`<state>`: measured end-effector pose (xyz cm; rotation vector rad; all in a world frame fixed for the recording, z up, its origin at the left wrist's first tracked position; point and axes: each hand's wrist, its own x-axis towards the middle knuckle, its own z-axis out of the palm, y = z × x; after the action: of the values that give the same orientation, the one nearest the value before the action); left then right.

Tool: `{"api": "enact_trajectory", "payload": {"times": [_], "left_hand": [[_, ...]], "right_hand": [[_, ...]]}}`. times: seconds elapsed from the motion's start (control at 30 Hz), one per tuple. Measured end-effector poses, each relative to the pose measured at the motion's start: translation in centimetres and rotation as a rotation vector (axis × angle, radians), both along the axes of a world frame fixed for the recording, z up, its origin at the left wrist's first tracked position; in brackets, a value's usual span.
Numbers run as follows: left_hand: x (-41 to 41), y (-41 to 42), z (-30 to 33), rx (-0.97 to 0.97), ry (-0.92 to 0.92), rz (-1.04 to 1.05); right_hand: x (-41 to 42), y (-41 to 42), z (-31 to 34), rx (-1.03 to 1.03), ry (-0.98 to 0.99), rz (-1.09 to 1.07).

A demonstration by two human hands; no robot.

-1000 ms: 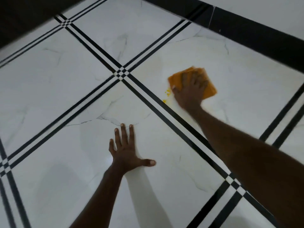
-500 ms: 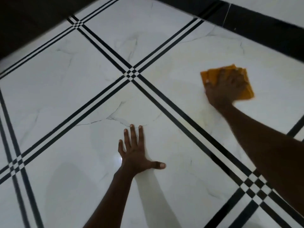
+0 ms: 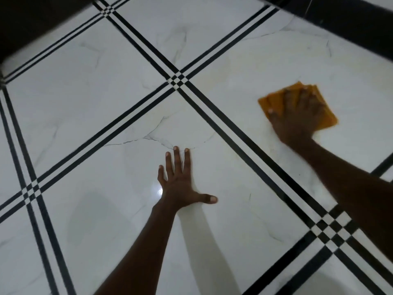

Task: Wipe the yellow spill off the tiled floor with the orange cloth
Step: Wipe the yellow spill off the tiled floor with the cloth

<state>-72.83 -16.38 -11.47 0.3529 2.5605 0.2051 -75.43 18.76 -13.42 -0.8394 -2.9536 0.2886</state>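
The folded orange cloth (image 3: 274, 102) lies flat on the white marble tiled floor (image 3: 110, 86) at the right of the head view. My right hand (image 3: 297, 116) presses down on it with spread fingers and covers most of it. My left hand (image 3: 180, 182) rests palm down on the tile in the middle, fingers apart and thumb out to the right, holding nothing. No yellow spill shows on the floor around the cloth; whatever lies under the cloth is hidden.
Double black stripes (image 3: 234, 133) cross the floor diagonally and meet in small checkered squares (image 3: 178, 80). A dark skirting band (image 3: 340, 20) runs along the far right edge, and a dark area (image 3: 32, 22) fills the top left corner.
My right hand has swept the cloth to the right, away from the stripe, over the spot where yellow specks lay a second ago. The specks are no longer visible. My left hand stayed planted.
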Motion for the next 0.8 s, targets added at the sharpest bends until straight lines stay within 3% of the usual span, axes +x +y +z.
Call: {"api": "enact_trajectory", "payload": {"times": [0.07, 0.13, 0.23, 0.3, 0.43, 0.5, 0.6, 0.7, 0.8], "left_hand": [[-0.1, -0.1, -0.1, -0.012, -0.015, -0.001], [0.0, 0.0, 0.1, -0.014, -0.012, -0.012], [0.0, 0.2, 0.5, -0.014, -0.034, -0.018], [0.2, 0.2, 0.9, -0.011, -0.024, -0.013], [0.1, 0.1, 0.6, -0.008, -0.01, 0.004], [0.1, 0.1, 0.5, 0.004, -0.011, -0.002], [0.1, 0.4, 0.5, 0.01, -0.043, -0.005], [0.1, 0.3, 1.1, 0.014, -0.031, -0.025], [0.0, 0.1, 1.1, 0.018, -0.019, -0.024]], "right_hand": [[-4.2, -4.0, -0.2, -0.031, 0.024, -0.048], [-5.6, -9.3, -0.7, 0.012, 0.06, 0.082], [-0.6, -13.3, -0.6, 0.006, 0.022, 0.41], [4.9, -11.0, -0.3, 0.003, 0.031, 0.465], [9.7, -1.4, 0.6, 0.027, -0.05, 0.21], [5.7, 0.6, 0.4, 0.019, -0.064, 0.046], [-2.6, -3.2, -0.2, -0.038, -0.035, -0.065], [-7.5, -11.4, -0.4, -0.018, -0.008, 0.158], [-4.4, -14.3, -0.5, -0.018, -0.01, 0.428]]}}
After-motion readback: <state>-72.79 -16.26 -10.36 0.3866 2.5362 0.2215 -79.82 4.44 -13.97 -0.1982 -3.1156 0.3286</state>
